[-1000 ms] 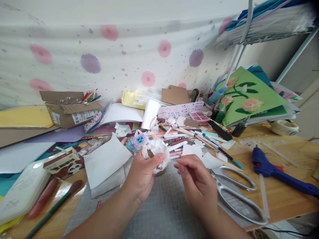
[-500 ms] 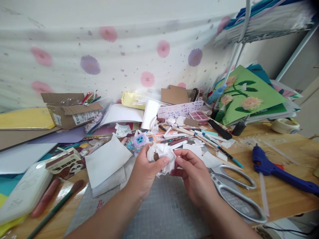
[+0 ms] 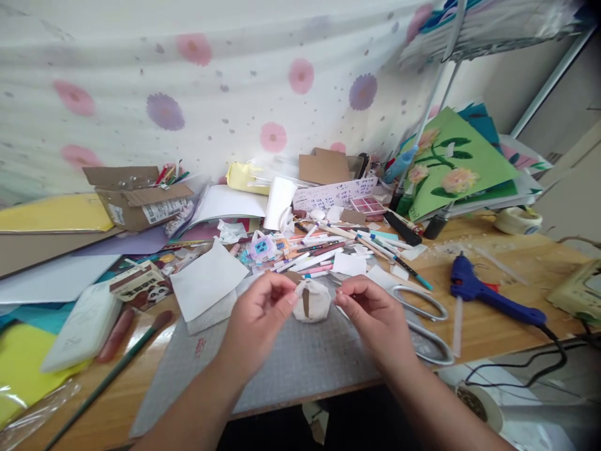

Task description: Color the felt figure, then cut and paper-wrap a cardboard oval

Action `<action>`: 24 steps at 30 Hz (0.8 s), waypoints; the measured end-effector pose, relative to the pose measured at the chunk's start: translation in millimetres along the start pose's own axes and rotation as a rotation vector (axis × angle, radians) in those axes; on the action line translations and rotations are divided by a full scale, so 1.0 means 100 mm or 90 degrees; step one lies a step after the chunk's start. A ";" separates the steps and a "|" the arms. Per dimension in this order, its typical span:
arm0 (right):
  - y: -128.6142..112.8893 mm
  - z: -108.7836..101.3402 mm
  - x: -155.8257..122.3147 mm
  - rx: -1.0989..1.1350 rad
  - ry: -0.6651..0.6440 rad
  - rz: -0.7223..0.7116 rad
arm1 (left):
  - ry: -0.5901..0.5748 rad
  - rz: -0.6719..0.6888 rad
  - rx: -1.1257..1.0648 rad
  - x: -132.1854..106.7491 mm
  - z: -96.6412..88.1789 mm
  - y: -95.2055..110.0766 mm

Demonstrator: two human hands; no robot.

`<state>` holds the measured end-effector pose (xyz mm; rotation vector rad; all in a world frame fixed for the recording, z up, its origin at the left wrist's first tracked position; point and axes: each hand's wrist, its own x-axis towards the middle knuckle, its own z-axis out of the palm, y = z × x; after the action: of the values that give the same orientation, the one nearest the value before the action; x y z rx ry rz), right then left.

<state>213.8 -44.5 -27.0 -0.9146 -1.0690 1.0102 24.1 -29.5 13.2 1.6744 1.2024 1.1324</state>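
Note:
A small white paper bundle (image 3: 312, 300) with a brown strip down its middle is held between both hands above a grey cutting mat (image 3: 291, 363). My left hand (image 3: 257, 318) pinches its left side with thumb and fingertips. On the bundle's right side my right hand (image 3: 375, 316) pinches it, fingers curled. Both forearms reach in from the lower edge.
Large silver scissors (image 3: 425, 326) lie just right of my right hand. A blue glue gun (image 3: 488, 294) with a black cord lies further right. Pens and paper scraps (image 3: 328, 254) crowd behind the hands. White tissue sheets (image 3: 206, 288), a brush (image 3: 107, 379) and a cardboard box (image 3: 141, 197) sit left.
The loose crumpled white paper has been pressed into a compact rounded bundle. My right hand came in and took hold of it. The view has tilted down and shifted right.

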 end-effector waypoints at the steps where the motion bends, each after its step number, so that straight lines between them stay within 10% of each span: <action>1: -0.04 0.02 -0.04 0.021 -0.028 -0.004 | -0.036 0.024 0.005 -0.08 0.06 0.06; 9: -0.29 0.17 -0.38 0.427 -0.146 0.230 | -0.071 0.057 -0.018 -0.42 0.38 0.33; 24: -0.26 0.17 -0.56 0.528 -0.155 0.326 | -0.038 0.002 -0.030 -0.54 0.41 0.38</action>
<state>193.2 -103.8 -12.6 -0.3724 -0.4995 1.8413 64.3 -95.1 23.7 1.6633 1.1286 1.0969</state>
